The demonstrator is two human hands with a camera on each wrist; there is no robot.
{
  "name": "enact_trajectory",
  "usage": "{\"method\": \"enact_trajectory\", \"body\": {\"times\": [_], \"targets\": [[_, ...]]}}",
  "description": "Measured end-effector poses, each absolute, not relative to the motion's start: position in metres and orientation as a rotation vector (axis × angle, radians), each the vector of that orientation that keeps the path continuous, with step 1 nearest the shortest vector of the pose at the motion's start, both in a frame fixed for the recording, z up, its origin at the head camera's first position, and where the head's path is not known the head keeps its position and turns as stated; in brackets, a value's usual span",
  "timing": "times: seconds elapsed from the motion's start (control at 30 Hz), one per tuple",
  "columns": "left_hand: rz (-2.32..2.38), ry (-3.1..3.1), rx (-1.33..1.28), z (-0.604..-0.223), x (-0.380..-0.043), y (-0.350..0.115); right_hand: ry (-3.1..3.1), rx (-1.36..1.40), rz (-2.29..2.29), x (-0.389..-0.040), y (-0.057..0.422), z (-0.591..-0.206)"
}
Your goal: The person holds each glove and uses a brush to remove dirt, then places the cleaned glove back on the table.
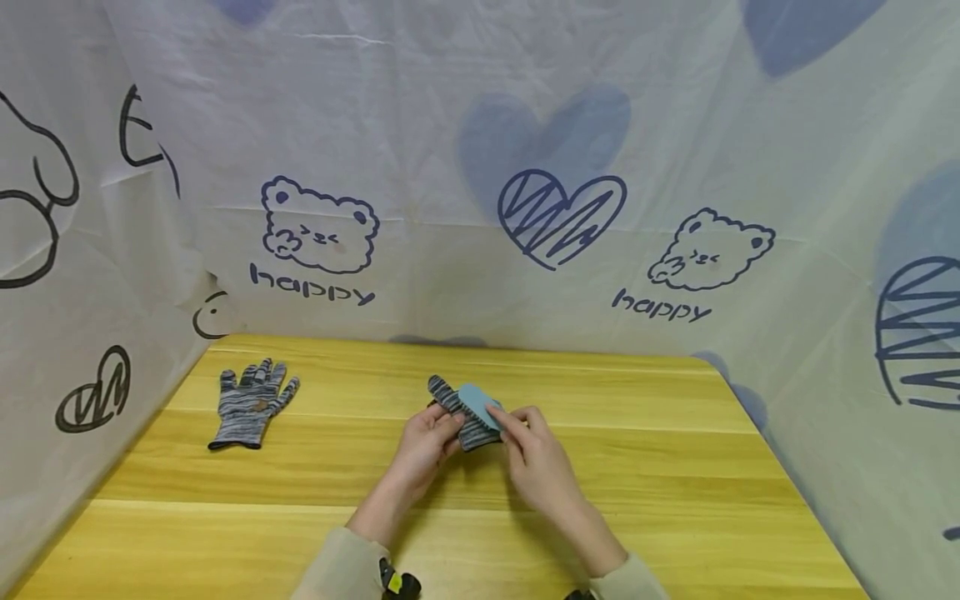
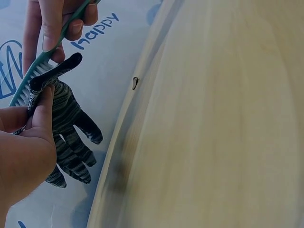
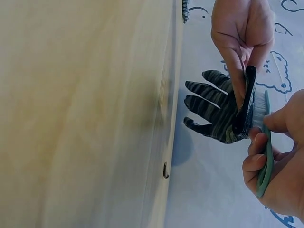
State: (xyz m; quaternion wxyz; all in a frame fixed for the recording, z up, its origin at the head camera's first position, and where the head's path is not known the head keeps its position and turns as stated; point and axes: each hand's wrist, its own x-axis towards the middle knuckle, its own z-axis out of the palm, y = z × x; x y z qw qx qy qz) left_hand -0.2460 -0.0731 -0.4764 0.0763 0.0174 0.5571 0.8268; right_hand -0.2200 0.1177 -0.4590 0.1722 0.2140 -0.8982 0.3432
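Observation:
My left hand [image 1: 426,448] pinches a grey-and-black striped knit glove [image 2: 64,107] near its dark cuff, thumb on one side and fingers on the other. The glove's fingers hang free in both wrist views. A blue-green scrubbing brush [image 1: 476,402] is gripped by its handle in my right hand [image 1: 542,462], with a finger laid along its back. White bristles [image 3: 259,108] press against the glove's fabric beside the cuff. In the right wrist view, my left hand [image 3: 244,31] is above the brush and my right hand [image 3: 285,152] below.
A second striped glove [image 1: 251,408] lies flat on the left of the wooden table [image 1: 315,475], fingers pointing away, with a brownish spot on its palm. A white cloth [image 1: 420,125] printed with bears and hearts hangs behind and at both sides.

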Motion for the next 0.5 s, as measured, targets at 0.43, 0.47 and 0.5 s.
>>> {"method": "enact_trajectory", "body": {"times": [0.43,0.47,0.5], "targets": [[2.524,1.624,0.089,-0.4746,-0.2454,-0.0725,-2.536,0.578,1.004,-0.2217,0.1205,-0.4571],[2.524,1.622,0.090,-0.4745,-0.2455,-0.0724,-2.533,0.579,1.003,-0.2217,0.1205,-0.4569],[2.523,1.624,0.094,-0.4741,-0.2454,-0.0723,-2.529,0.577,1.003,-0.2217,0.1207,-0.4568]]}}
